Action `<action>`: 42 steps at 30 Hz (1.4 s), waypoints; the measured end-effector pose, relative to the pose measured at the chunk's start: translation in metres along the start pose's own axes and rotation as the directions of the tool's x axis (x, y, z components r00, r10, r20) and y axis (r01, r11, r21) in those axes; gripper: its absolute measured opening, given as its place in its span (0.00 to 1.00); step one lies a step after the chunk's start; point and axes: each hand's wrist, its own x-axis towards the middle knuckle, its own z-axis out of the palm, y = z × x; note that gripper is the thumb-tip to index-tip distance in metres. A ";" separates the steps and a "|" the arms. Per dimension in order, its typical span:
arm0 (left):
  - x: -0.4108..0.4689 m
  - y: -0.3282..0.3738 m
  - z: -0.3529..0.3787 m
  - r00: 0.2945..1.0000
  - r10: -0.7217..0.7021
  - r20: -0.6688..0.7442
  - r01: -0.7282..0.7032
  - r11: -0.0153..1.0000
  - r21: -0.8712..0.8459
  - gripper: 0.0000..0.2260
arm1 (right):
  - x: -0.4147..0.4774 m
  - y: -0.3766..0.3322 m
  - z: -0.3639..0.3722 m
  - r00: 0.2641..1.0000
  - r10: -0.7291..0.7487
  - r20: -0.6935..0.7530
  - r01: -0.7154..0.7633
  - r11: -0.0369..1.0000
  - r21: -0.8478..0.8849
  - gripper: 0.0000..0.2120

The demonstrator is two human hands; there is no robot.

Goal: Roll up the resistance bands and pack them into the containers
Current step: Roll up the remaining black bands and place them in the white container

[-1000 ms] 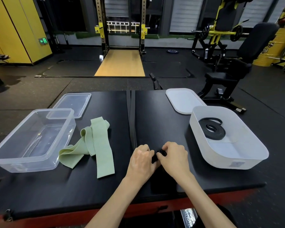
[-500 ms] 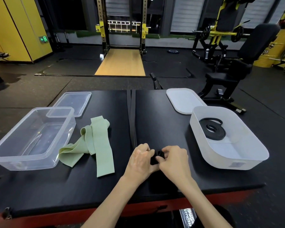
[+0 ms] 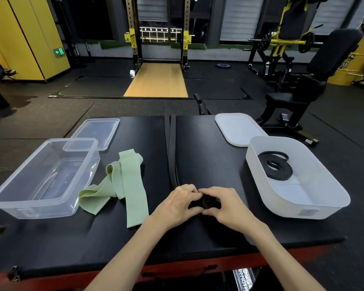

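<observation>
I am pinching the rolled end of a black band [image 3: 208, 202] between both grips, close to the 6 o'clock edge of the tabletop [image 3: 208, 143]. My left grip [image 3: 178, 203] is curling its fingers round the roll's left side, and my right grip [image 3: 225, 206] is wrapping thumb and fingers round its right side. The fingertips of the two grips are meeting over the top. The band's loose length [image 3: 171, 148] is running flat along the tabletop's centre seam toward 12 o'clock (two strips, side by side).

At 10 o'clock from my grips a green band [image 3: 126, 185] is lying unrolled and folded over itself. One of its ends is touching the clear container [image 3: 51, 208] sitting at 9 o'clock. The clear lid [image 3: 95, 133] is lying just behind that container.

At 3 o'clock the white container [image 3: 303, 215] is holding a coiled band [image 3: 275, 168], also black, in its far half. The white lid [image 3: 239, 129] is lying at 1 o'clock, just beyond the container's far rim.
</observation>
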 end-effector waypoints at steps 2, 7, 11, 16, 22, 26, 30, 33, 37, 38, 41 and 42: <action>0.000 -0.001 -0.001 1.000 -0.009 0.001 0.009 1.000 0.027 0.12 | -0.004 0.002 0.004 0.997 0.017 -0.077 -0.016 1.000 0.009 0.26; 0.010 -0.009 -0.013 0.994 0.011 0.107 -0.015 0.999 0.041 0.15 | -0.008 0.002 0.008 0.979 -0.015 -0.202 0.010 1.000 -0.026 0.20; 0.014 -0.040 -0.046 0.989 0.037 0.147 -0.065 0.980 0.191 0.12 | -0.006 0.001 0.009 0.971 -0.018 -0.237 0.002 0.998 -0.069 0.16; 0.010 -0.054 -0.051 0.988 0.129 0.084 -0.149 0.938 0.313 0.17 | -0.013 0.006 0.021 0.977 -0.085 -0.194 0.033 0.966 -0.258 0.21; -0.004 -0.050 -0.040 0.986 0.162 -0.033 -0.143 0.936 0.321 0.16 | -0.019 0.003 0.027 0.980 -0.151 -0.129 0.079 0.891 -0.446 0.25; -0.003 -0.056 -0.035 0.982 0.186 -0.041 -0.163 0.930 0.330 0.04 | -0.023 0.002 0.028 0.982 -0.150 -0.115 0.089 0.903 -0.420 0.24; -0.001 -0.054 -0.037 0.981 0.181 -0.064 -0.146 0.920 0.364 0.10 | -0.018 0.005 0.028 0.959 -0.157 -0.238 0.063 0.931 -0.360 0.20; -0.001 -0.051 -0.039 0.973 0.225 -0.057 -0.176 0.874 0.454 0.07 | -0.013 0.006 0.029 0.934 -0.136 -0.330 0.028 0.950 -0.311 0.15; -0.003 -0.047 -0.041 0.972 0.233 -0.038 -0.181 0.839 0.513 0.08 | -0.010 0.004 0.029 0.919 -0.114 -0.378 -0.002 0.956 -0.292 0.12; -0.004 -0.047 -0.040 0.972 0.230 -0.039 -0.177 0.837 0.518 0.08 | -0.009 0.004 0.029 0.915 -0.109 -0.388 -0.009 0.958 -0.288 0.12; -0.013 -0.045 -0.038 0.978 0.203 -0.054 -0.145 0.838 0.526 0.16 | -0.008 0.004 0.032 0.908 -0.096 -0.407 -0.029 0.957 -0.290 0.10; -0.016 -0.043 -0.037 0.978 0.199 -0.064 -0.135 0.836 0.531 0.17 | -0.008 0.005 0.033 0.906 -0.087 -0.413 -0.041 0.956 -0.291 0.09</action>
